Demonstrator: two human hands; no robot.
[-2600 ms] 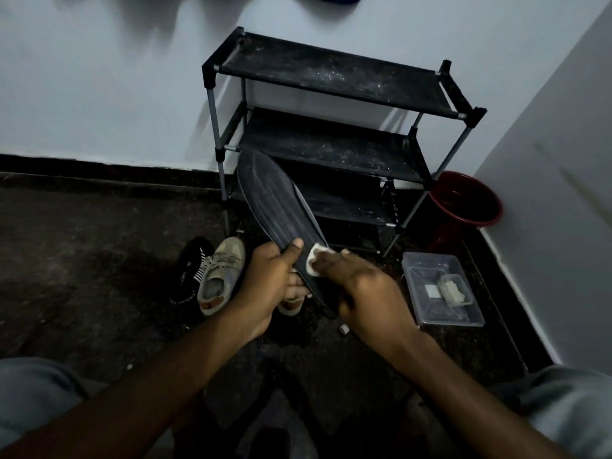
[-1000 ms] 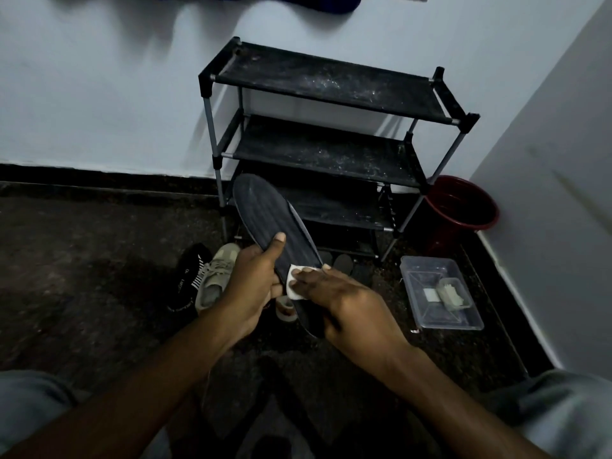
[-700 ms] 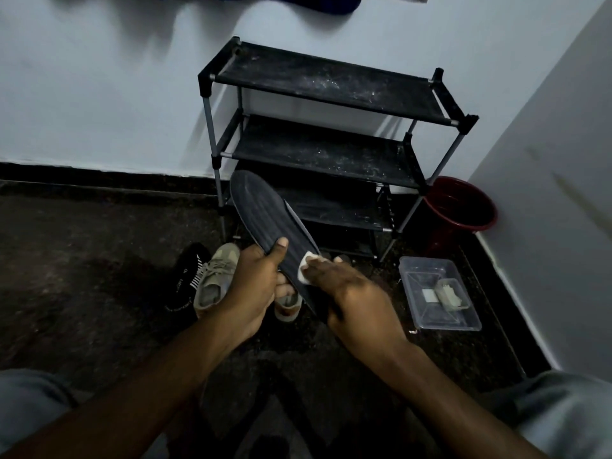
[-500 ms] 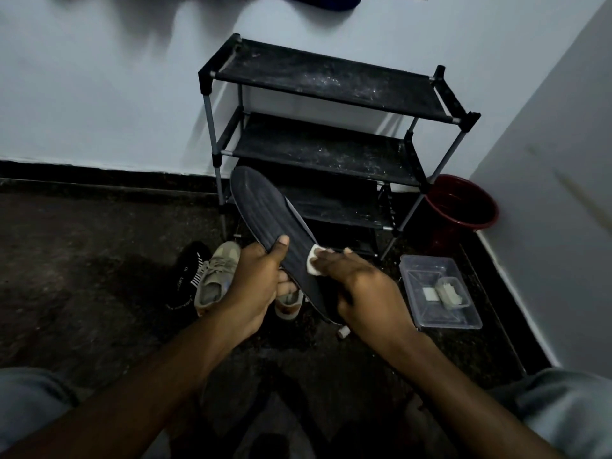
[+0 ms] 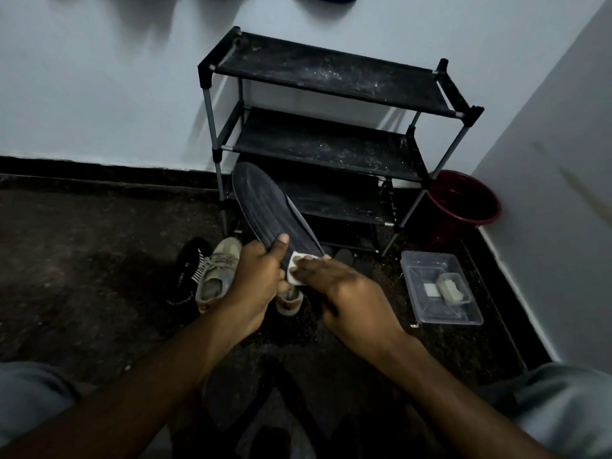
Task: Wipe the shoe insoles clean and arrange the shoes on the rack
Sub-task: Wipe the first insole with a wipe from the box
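Note:
A dark ribbed insole [image 5: 265, 207] slants up toward the black three-shelf shoe rack [image 5: 331, 81]. My left hand [image 5: 258, 283] grips its near end, thumb on top. My right hand [image 5: 344, 293] presses a small white wipe [image 5: 294, 267] against the insole's lower part with its fingertips. On the floor behind my left hand lie a beige sneaker [image 5: 217, 276] and a black striped shoe [image 5: 190, 270]. A second beige shoe [image 5: 288, 301] is mostly hidden under my hands.
A clear plastic box [image 5: 440, 286] with white wipes sits on the floor to the right. A dark red bucket [image 5: 463, 200] stands in the corner beside the rack. White walls close the back and right. Dark shoes [image 5: 344, 255] lie under the rack.
My right hand slid the wipe down the insole toward my left thumb, after rubbing it back and forth. The insole stays held at about the same slant.

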